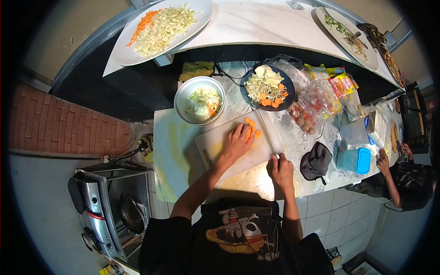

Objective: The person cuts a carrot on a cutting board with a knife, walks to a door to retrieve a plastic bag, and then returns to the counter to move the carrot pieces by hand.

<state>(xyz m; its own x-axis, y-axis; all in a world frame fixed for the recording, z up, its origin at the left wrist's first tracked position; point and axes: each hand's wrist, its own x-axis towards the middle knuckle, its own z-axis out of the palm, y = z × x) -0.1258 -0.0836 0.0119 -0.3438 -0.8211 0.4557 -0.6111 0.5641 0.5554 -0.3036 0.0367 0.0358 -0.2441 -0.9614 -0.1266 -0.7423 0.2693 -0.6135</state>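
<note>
Right hand (281, 168) was closed in a grip on the thin-bladed knife (269, 137); I pressed my left hand (237, 143) flat over the orange carrot (250, 134) on the smooth white cutting board (215, 146).

Bright overhead light, glare on counter, strong fisheye distortion, dark corners.

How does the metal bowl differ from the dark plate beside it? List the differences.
The metal bowl is silver and deep; the dark plate is black and shallow. The bowl holds mostly pale shredded cabbage; the plate also carries orange carrot slices. Both are round and stand behind the cutting board.
</note>
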